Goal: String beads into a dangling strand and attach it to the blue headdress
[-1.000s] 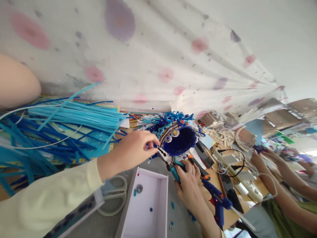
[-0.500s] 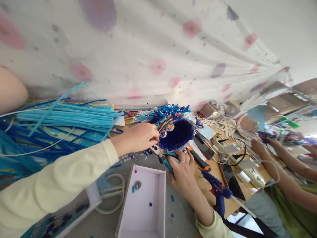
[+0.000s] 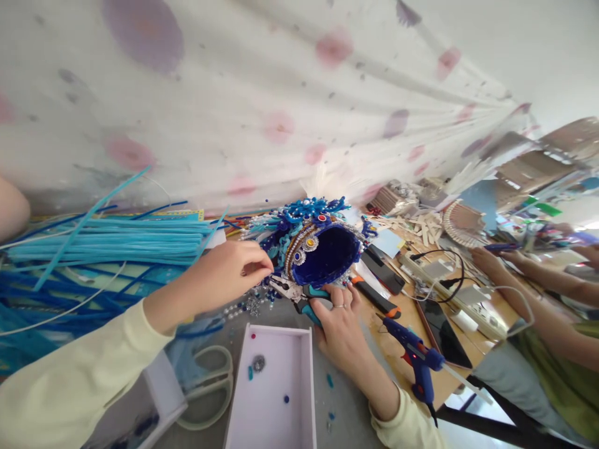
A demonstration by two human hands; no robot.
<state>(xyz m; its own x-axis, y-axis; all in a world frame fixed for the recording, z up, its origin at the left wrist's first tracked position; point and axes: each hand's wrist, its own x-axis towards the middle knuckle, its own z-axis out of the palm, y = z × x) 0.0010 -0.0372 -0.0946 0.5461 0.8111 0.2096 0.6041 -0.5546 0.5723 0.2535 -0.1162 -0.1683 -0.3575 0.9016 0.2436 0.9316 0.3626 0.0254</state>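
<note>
A blue beaded headdress (image 3: 318, 246) lies on its side on the table, its hollow facing me. My left hand (image 3: 224, 277) pinches at the beaded trim on its left edge. My right hand (image 3: 339, 324), with a ring on one finger, grips teal-handled pliers (image 3: 297, 294) whose jaws point at the same edge. Strings of pearl beads (image 3: 243, 307) trail from the headdress below my left hand.
A white tray (image 3: 276, 393) with a few beads sits in front. Pale scissors (image 3: 206, 386) lie to its left, a blue glue gun (image 3: 416, 362) to its right. Blue strips (image 3: 107, 240) are piled at the left. Another person's hands (image 3: 496, 262) work at the right by a phone (image 3: 442, 333).
My left hand has drawn back a little to the left along the headdress edge. The pliers and my right hand shifted slightly left. The view drifted, so everything sits lower left.
</note>
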